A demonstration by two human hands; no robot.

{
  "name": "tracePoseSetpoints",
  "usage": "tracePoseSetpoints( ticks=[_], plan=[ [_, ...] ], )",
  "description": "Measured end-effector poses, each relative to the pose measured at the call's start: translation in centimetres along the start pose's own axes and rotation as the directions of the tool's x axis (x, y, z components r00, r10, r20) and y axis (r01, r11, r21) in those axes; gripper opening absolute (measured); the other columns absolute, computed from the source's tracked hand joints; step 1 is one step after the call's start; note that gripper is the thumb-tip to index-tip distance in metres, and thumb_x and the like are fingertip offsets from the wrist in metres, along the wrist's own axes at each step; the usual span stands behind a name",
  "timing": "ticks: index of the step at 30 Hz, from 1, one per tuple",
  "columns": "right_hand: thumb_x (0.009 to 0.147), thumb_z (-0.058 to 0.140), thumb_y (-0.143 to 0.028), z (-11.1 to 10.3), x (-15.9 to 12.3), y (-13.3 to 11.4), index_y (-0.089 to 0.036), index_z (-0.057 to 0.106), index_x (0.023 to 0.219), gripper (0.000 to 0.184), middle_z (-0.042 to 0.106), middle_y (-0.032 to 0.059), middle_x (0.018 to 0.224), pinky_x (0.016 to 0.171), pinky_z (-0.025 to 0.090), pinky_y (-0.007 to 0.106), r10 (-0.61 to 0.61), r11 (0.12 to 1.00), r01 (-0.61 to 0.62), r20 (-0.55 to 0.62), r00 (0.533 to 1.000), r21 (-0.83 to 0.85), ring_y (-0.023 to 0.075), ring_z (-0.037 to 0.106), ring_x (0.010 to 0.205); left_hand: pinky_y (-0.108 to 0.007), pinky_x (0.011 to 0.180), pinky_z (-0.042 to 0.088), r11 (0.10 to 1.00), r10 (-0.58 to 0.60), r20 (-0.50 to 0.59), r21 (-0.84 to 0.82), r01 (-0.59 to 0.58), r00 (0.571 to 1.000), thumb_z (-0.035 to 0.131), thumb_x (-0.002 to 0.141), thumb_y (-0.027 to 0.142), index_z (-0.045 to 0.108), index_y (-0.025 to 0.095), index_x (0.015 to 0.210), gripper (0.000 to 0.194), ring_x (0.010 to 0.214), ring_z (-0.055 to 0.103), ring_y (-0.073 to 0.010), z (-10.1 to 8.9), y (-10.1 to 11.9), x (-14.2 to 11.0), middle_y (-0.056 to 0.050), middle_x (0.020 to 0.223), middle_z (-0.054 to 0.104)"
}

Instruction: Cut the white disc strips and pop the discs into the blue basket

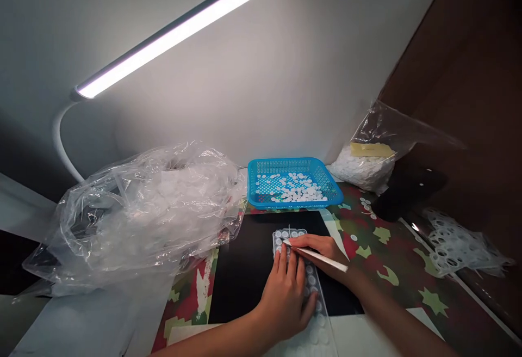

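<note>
A clear plastic tray [321,321] with rows of round pockets lies lengthwise on the black mat [240,270]. White round discs sit in its pockets, several showing at the far end. My left hand [285,297] rests on the tray with fingers stretched forward and thumb out to the right. In my right hand [320,245] is a slim white tweezers-like tool [326,259], gripped like a pen. Its pointed tip meets the tray's far end, just beyond my left fingertips. Part of the tray is hidden under both hands.
Behind the mat stands a blue basket [255,196] of loose white discs. A large clear plastic bag [163,210] fills the left. At the back right is a filled bag [362,169]; white ring-like scraps [460,242] lie far right. A lit lamp [183,30] hangs above.
</note>
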State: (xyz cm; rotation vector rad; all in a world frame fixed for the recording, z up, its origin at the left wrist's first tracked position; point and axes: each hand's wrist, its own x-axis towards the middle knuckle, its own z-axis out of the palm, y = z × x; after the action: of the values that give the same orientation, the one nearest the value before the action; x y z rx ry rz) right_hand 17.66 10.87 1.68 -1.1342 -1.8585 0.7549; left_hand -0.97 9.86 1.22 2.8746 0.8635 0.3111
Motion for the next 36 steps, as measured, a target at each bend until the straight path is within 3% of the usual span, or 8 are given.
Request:
tracePoseSetpoints(
  ticks=[8, 14, 18, 25, 36],
  plan=[
    [0.093, 0.048, -0.028, 0.2, 0.1, 0.7, -0.023, 0.063, 0.116, 0.028, 0.069, 0.0049, 0.109, 0.089, 0.053, 0.033, -0.107, 0.989, 0.111, 0.047, 0.993, -0.1, 0.0202, 0.065, 0.1, -0.053, 0.103, 0.034, 1.0, 0.004, 0.003, 0.005, -0.005, 1.0, 0.028, 0.092, 0.048, 0.043, -0.001, 0.133, 0.065, 0.13, 0.031, -0.0416, 0.1, 0.1, 0.1, -0.026, 0.136, 0.043],
    [0.094, 0.042, -0.03, 0.7, 0.9, 2.0, -0.017, 0.06, 0.12, 0.034, 0.065, 0.0115, 0.117, 0.093, 0.05, 0.037, -0.181, 0.97, 0.177, -0.008, 0.983, -0.165, 0.0228, 0.061, 0.109, -0.051, 0.106, 0.03, 1.0, 0.009, -0.029, 0.007, -0.009, 1.0, 0.028, 0.092, 0.049, 0.035, 0.0, 0.138, 0.067, 0.134, 0.022, -0.0397, 0.6, -0.2, 0.1, -0.025, 0.144, 0.03],
    [0.093, 0.043, -0.028, 0.6, 1.4, 1.3, -0.019, 0.061, 0.116, 0.031, 0.065, 0.0086, 0.116, 0.093, 0.05, 0.035, -0.155, 0.973, 0.146, -0.036, 0.987, -0.178, 0.0209, 0.061, 0.108, -0.051, 0.107, 0.028, 1.0, 0.016, -0.032, 0.014, -0.016, 0.999, 0.029, 0.093, 0.049, 0.035, 0.001, 0.138, 0.067, 0.135, 0.019, -0.0395, 0.5, -0.2, 0.0, -0.024, 0.144, 0.03],
    [0.09, 0.052, -0.025, -0.7, 0.1, -1.3, -0.02, 0.066, 0.093, 0.015, 0.07, 0.0032, 0.089, 0.077, 0.055, 0.028, -0.029, 0.987, 0.006, -0.134, 0.991, -0.163, 0.0168, 0.067, 0.084, -0.051, 0.105, 0.03, 1.0, 0.008, -0.043, 0.008, -0.008, 0.999, 0.031, 0.092, 0.049, 0.032, 0.004, 0.14, 0.066, 0.135, 0.021, -0.0383, 0.7, -0.3, -0.1, -0.021, 0.145, 0.03],
    [0.091, 0.05, -0.032, -0.6, -0.8, 0.1, -0.022, 0.067, 0.101, 0.022, 0.068, 0.0051, 0.1, 0.086, 0.052, 0.036, 0.048, 0.999, -0.048, -0.043, 0.998, -0.018, 0.0217, 0.064, 0.093, -0.05, 0.107, 0.029, 1.0, 0.001, -0.023, -0.007, -0.001, 1.0, 0.031, 0.092, 0.05, 0.033, 0.004, 0.14, 0.066, 0.136, 0.019, -0.0383, 0.7, -0.4, 0.0, -0.02, 0.146, 0.029]
  ],
)
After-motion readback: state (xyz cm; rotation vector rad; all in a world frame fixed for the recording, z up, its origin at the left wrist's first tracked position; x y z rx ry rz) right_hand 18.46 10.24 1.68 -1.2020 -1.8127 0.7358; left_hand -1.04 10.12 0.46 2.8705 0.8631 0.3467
